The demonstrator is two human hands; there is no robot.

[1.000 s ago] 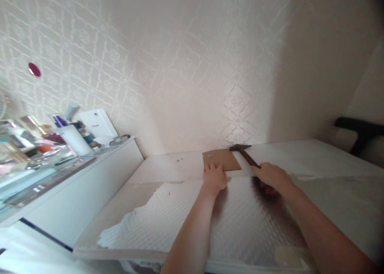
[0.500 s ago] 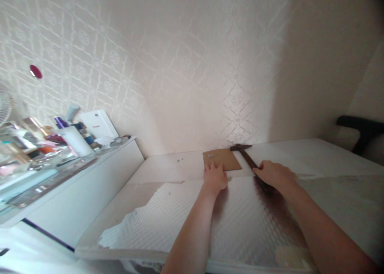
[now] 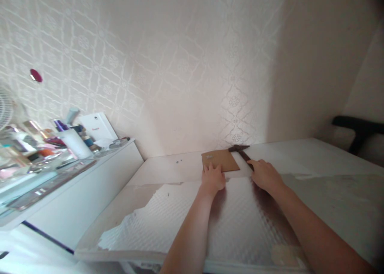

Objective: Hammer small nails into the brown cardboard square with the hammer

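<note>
**Soft glow, smeared edges**

A bright patch is glowing on the pale patterned wallpaper (image 3: 234, 106). My right hand (image 3: 265, 176), gripping the dark brown hammer (image 3: 243, 154), is shadowing the white textured tabletop (image 3: 168, 214). The cluttered white shelf (image 3: 99, 174) is blurring; corners are darkening.

Board (image 3: 221, 161) on table (image 3: 300, 154) by wall — hammer (image 3: 241, 153) just right.

Tan-brown cardboard (image 3: 221, 161); dark brown hammer (image 3: 241, 151); white surface (image 3: 300, 154) under a silvery dimpled sheet (image 3: 240, 222); cream wallpaper (image 3: 150, 66) with lattice and floral motifs; dark red dot (image 3: 36, 75).
</note>
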